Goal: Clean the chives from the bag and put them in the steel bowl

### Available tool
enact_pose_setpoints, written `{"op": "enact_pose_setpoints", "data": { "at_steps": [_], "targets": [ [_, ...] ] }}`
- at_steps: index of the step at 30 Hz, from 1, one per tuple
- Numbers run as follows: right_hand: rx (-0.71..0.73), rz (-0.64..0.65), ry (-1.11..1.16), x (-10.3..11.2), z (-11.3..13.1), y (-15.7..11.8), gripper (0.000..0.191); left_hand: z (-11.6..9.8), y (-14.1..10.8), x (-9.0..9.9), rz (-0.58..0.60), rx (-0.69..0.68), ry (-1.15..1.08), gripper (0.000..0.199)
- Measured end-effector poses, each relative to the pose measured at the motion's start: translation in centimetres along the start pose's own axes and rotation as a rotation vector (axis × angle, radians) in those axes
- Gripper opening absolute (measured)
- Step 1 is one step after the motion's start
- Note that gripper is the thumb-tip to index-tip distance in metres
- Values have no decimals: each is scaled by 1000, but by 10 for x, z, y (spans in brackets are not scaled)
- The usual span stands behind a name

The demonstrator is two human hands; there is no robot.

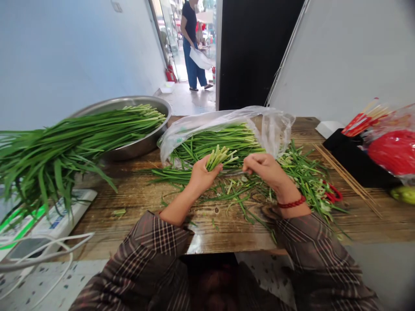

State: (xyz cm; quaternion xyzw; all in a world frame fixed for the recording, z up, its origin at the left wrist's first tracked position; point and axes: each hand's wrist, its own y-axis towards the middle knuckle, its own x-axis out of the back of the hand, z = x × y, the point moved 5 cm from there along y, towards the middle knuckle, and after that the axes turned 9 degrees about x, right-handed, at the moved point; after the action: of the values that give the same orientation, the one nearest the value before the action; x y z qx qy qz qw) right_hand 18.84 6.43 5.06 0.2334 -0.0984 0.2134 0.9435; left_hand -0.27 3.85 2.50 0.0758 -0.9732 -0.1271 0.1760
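Observation:
My left hand (199, 176) is wrapped round a small bunch of chives (218, 157), their pale cut ends pointing up and right. Just to the right, my right hand (264, 167) is closed in a pinch; anything between its fingers is hidden. Behind both hands lies a clear plastic bag (207, 119), spread open around more chives (223, 134). At the left, a large heap of chives (94, 129) rests in a metal basin (155, 138), with leaves hanging over its rim. Loose trimmings (300, 181) are scattered under and beside my right hand.
Red handles (335, 193) show among the trimmings on the wooden table (139, 216). Long wooden sticks (350, 179) lie beside a black box (359, 162) at the right. White cables (69, 244) cross the left front. Beyond the doorway stands a person (191, 43) holding something white.

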Motion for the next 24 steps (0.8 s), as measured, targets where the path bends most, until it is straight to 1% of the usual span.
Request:
{"op": "enact_pose_setpoints", "data": {
  "at_steps": [1, 2, 3, 4, 7, 8, 9, 10, 11, 14, 16, 21, 24],
  "targets": [
    [42, 142, -78, -5, 3, -1, 34, -1, 0, 0, -2, -8, 11, 7],
    [88, 237, -148, -8, 4, -2, 31, -2, 0, 0, -4, -16, 21, 7],
    [132, 275, -215, -10, 4, -3, 27, -3, -1, 1, -3, -24, 30, 7],
    [161, 261, -286, -11, 3, -3, 24, -4, -1, 0, -1, -30, 41, 7],
    [155, 88, -432, -5, -5, 0, 12, -2, -1, 0, 8, -21, 94, 7],
    [153, 35, -434, -3, -7, 1, 12, -1, -2, -1, 13, -12, 117, 7],
    [164, -3, -422, -2, -6, 1, 17, 0, -2, -1, 19, -4, 139, 6],
    [188, -20, -411, -3, -5, 1, 21, 1, -2, -2, 27, 2, 156, 6],
    [223, -14, -412, -4, -2, 1, 21, 2, -2, -3, 38, 4, 167, 6],
    [324, 40, -503, -11, 7, 0, 8, 3, -2, -5, 70, 8, 171, 7],
    [363, 50, -541, -15, 10, -1, 9, 2, -2, -5, 84, 16, 159, 7],
    [451, -3, -426, -21, 13, 0, 11, 0, -1, -3, 122, 48, 35, 7],
    [470, -52, -375, -24, 14, 0, 14, -1, 0, -3, 166, 98, -77, 11]
  ]
}}
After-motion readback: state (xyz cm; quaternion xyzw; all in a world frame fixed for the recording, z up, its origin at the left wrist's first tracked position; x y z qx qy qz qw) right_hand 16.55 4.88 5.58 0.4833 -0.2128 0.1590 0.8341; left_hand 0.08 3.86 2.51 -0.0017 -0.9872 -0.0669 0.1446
